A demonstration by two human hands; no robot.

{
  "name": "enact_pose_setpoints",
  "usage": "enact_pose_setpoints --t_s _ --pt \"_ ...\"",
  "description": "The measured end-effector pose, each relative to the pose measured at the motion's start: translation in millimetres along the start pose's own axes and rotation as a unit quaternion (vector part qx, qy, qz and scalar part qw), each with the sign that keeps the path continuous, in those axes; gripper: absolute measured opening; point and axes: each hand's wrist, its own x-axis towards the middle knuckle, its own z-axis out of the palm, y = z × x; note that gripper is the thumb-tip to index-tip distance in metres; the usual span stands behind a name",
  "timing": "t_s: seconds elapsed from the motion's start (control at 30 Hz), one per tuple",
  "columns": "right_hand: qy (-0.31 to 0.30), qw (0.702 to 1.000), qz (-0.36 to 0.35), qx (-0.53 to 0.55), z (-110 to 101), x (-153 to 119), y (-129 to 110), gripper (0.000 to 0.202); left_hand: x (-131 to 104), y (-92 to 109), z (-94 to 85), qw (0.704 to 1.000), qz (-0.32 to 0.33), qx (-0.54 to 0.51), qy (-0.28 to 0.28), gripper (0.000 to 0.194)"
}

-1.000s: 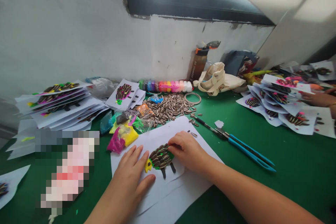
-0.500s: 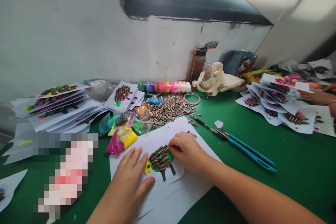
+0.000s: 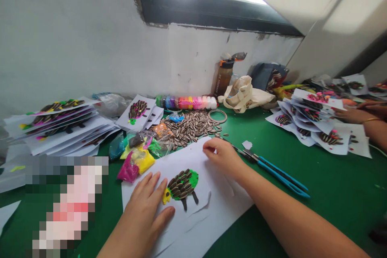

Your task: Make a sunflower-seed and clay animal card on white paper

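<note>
My left hand (image 3: 148,205) lies flat with fingers spread on the white paper (image 3: 178,246), beside the yellow head of a clay animal picture (image 3: 183,185). Rows of striped sunflower seeds cover most of its green body; bare green clay (image 3: 194,178) shows at the right end, and two dark legs point down. Over the paper's upper right part is my right hand (image 3: 222,157), thumb and forefinger bent together. Whatever those fingertips hold, if anything, is too small to make out.
Behind the paper lie a seed pile (image 3: 193,127) and clay bags (image 3: 137,163). Blue-handled tweezers (image 3: 284,175) rest at right. Picture stacks stand at left (image 3: 69,129) and right (image 3: 311,117). A bottle (image 3: 224,77) and cloth bag (image 3: 243,96) stand by the wall. Another person's hand (image 3: 352,115) is at far right.
My right hand has moved from the picture's green right end up and to the right, uncovering the green clay. My left hand stays beside the picture. The view has shifted slightly.
</note>
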Motion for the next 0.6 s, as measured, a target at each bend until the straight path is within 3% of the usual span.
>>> enact_pose_setpoints --t_s 0.13,0.27,0.47,0.6 --pt "0.011 0.997 -0.001 -0.074 -12 32 23 0.025 4 4 -8.1 1.000 -0.005 0.012 -0.024 0.050" --pt "-0.014 0.991 -0.018 -0.133 -7 49 29 0.023 6 5 -14.3 0.999 0.014 0.025 -0.036 0.051" --pt "-0.021 0.983 -0.016 -0.183 9 54 28 0.022 3 3 -11.0 0.999 0.013 0.024 -0.023 0.050" --pt "-0.001 0.982 -0.011 -0.189 -2 42 14 0.021 0 1 -1.0 1.000 -0.004 0.002 -0.013 0.051"
